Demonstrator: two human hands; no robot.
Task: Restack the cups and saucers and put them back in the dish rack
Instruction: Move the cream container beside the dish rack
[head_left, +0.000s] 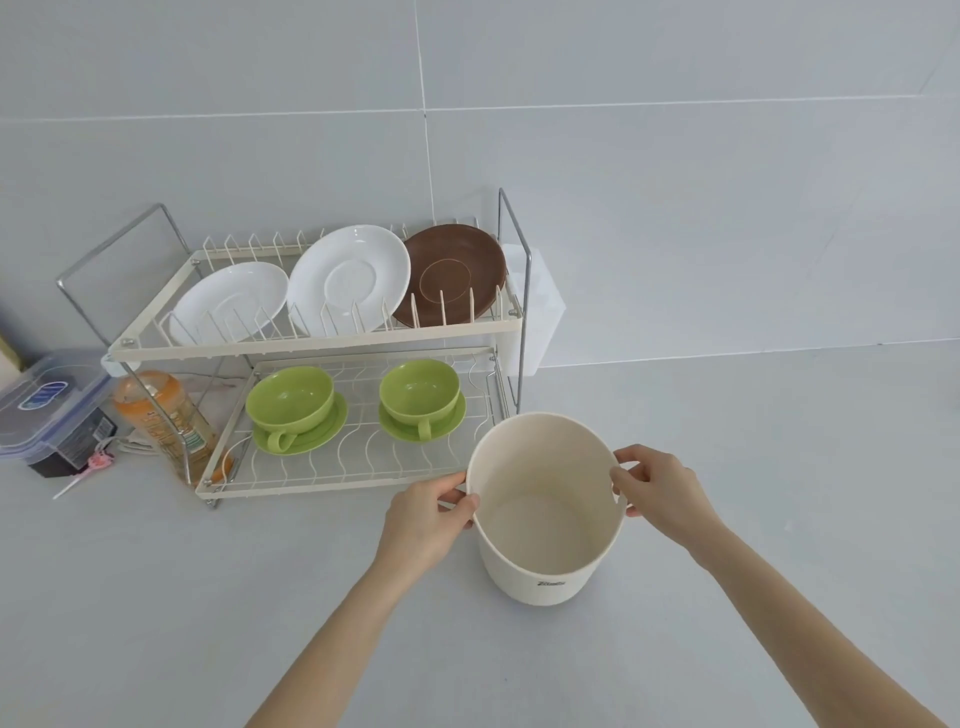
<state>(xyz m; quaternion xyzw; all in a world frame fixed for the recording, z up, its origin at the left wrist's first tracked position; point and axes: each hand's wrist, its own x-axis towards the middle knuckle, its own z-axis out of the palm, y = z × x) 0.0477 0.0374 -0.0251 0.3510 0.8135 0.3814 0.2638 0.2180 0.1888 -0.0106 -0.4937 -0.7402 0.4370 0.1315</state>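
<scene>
A two-tier wire dish rack (311, 340) stands against the grey wall. Its upper tier holds two white saucers (228, 304) (348, 283) and a brown saucer (452, 273) leaning in the slots. On the lower tier sit two green cups, the left cup (288, 397) and the right cup (420, 389), each on a green saucer (311, 439) (447, 423). In front of the rack's right end is an empty cream bucket (545, 551). My left hand (431, 519) grips its left rim and my right hand (660, 486) grips its right rim.
Left of the rack lie a clear lidded plastic box (47, 410), an orange-capped bottle (166, 421) and a small pink-ended stick (85, 470). A white holder (537, 306) hangs on the rack's right side. The grey counter (182, 597) spreads in front.
</scene>
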